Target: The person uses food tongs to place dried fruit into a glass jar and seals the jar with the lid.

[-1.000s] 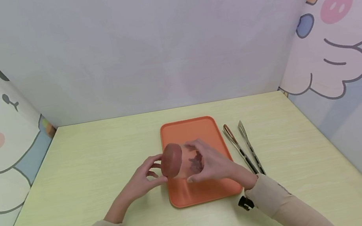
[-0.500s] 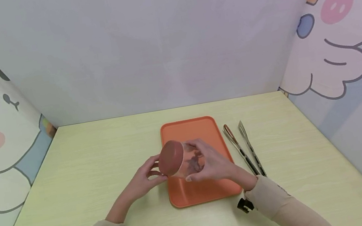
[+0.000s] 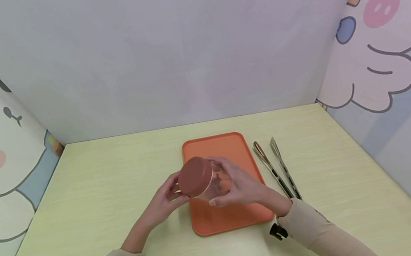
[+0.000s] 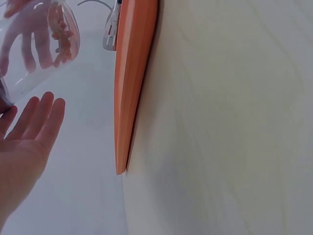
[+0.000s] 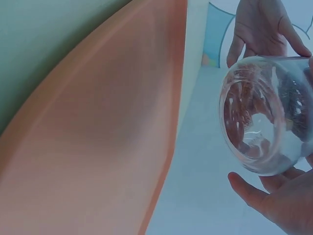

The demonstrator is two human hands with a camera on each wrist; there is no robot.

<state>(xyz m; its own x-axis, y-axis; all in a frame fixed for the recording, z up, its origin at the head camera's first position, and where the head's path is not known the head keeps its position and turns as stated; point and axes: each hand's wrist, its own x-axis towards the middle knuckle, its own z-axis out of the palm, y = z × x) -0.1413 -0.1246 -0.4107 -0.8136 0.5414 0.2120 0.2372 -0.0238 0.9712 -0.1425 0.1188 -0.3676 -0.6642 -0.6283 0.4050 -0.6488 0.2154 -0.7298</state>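
A clear jar with a brownish-red lid (image 3: pixel 196 176) is held above the orange tray (image 3: pixel 221 220), tilted with its lid toward the upper left. My right hand (image 3: pixel 239 183) grips the jar's clear body from the right, thumb below and fingers above. At the lid's left side my left hand (image 3: pixel 166 200) touches it with loosely extended fingers. In the left wrist view the straight fingers of the left hand (image 4: pixel 29 142) lie beside the jar (image 4: pixel 29 73). Reddish small shapes show at the jar's base; what they are is unclear. The right wrist view shows the jar's bottom (image 5: pixel 254 122).
Right of the tray lie long metal utensils (image 3: pixel 273 168) with dark handles, their kind hard to tell. The pale yellow table (image 3: pixel 122 164) ends at a grey back wall (image 3: pixel 186 59). Side panels (image 3: pixel 385 57) carry cartoon animals.
The jar has turned in the right hand, so its lid now faces the head camera more and has risen slightly. The left hand has shifted only a little, staying beside the lid.
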